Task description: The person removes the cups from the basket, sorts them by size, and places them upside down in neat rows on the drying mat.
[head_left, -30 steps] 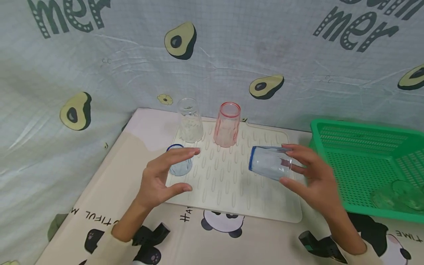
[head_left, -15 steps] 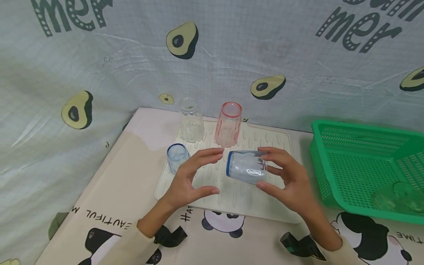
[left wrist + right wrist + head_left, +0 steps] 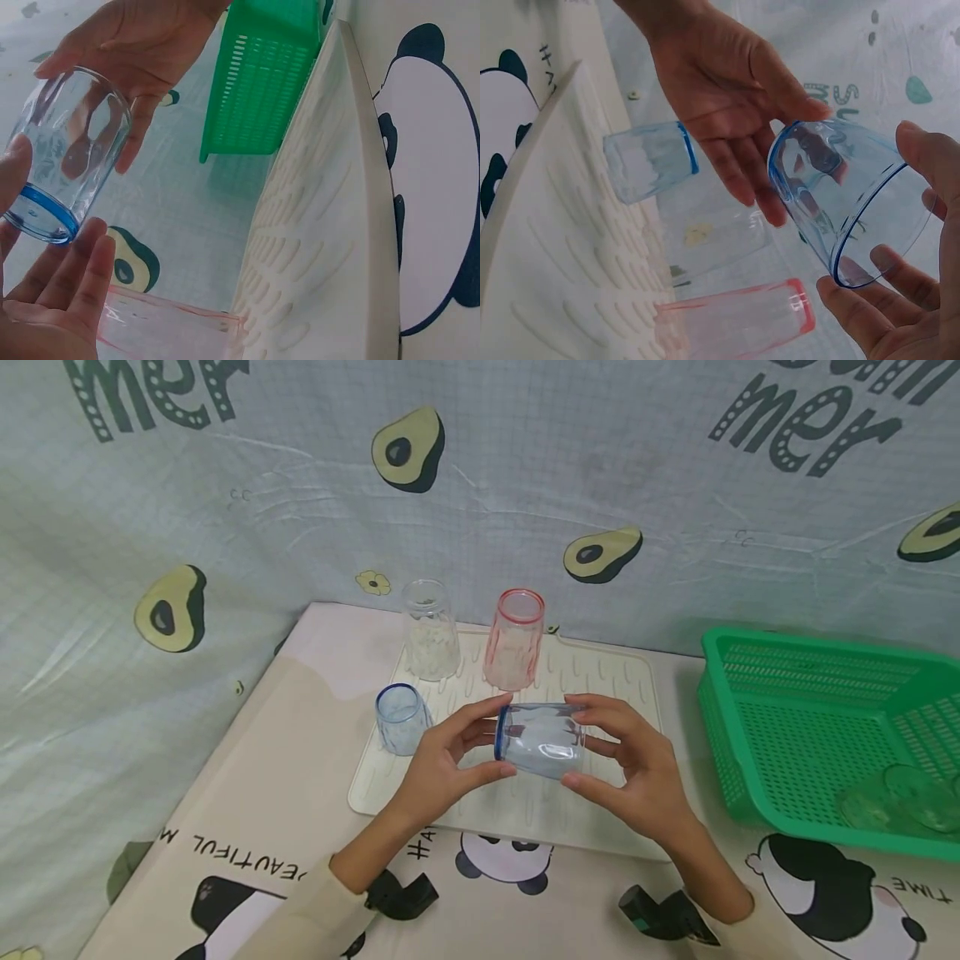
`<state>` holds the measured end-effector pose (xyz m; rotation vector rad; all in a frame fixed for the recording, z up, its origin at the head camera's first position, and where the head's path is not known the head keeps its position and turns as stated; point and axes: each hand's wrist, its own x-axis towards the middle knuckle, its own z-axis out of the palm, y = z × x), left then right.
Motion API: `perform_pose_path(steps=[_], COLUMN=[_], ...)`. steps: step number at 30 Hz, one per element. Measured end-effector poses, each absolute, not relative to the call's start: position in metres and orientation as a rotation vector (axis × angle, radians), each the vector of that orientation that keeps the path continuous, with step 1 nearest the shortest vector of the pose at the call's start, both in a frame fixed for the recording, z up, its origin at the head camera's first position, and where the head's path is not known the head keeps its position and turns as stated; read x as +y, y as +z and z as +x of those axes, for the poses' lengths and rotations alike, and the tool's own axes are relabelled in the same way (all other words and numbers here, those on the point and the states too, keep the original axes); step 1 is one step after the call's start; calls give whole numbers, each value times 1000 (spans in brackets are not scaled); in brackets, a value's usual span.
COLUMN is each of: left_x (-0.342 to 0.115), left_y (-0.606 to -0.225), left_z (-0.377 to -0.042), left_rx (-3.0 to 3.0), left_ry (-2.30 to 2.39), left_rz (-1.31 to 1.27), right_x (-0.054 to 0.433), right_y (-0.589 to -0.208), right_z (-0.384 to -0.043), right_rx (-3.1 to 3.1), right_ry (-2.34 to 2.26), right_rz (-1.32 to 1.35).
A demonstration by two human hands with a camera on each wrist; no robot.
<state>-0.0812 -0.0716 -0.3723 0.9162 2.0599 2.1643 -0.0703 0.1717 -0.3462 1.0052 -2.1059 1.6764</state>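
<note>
A clear bluish drinking glass [image 3: 542, 742] lies on its side in the air above a cream ridged mat [image 3: 480, 810], its blue-edged end pointing left. My right hand [image 3: 637, 764] grips the plain end, thumb below and fingers above. At the blue-edged end, my left hand [image 3: 457, 760] pinches with thumb and fingertips. The right wrist view shows the left thumb right at the blue edge of the glass [image 3: 840, 199]. Left of my left hand, a smaller blue-edged glass [image 3: 401, 722] stands on the mat. Behind are a clear glass [image 3: 432, 643] and a pink-rimmed glass [image 3: 515, 643].
To the right stands a green plastic basket [image 3: 817, 727] with clear glassware [image 3: 892, 797] lying inside. A panda-print cloth [image 3: 300, 760] covers the table. A pale avocado-print curtain [image 3: 495, 485] hangs close behind the mat.
The right hand has carried the glass leftward over the mat. My left hand has moved right and taken hold of its blue-edged end.
</note>
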Motion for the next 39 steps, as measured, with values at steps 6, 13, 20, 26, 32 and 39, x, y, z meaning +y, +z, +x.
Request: perform_pose_path(steps=[6, 13, 20, 26, 32, 39], left_x=[-72, -73, -71, -65, -57, -53], left_y=[-370, -359, -349, -342, -337, -335], left_z=[-83, -89, -92, -93, -93, -93], left_rx=[2071, 2126, 2142, 2217, 2279, 2299], left_ry=[2151, 2151, 2139, 2079, 2054, 2064], left_rz=[930, 1006, 1081, 1113, 1145, 1147], right_x=[175, 180, 180, 177, 172, 168], right_y=[-345, -345, -344, -351, -361, -365], right_z=[-69, -71, -74, -79, -83, -83], right_rx=[-2239, -2436, -2450, -2489, -2380, -2334], right_ry=[1577, 1279, 1193, 1147, 1166, 1164], right_rz=[958, 909, 973, 1006, 1083, 1070])
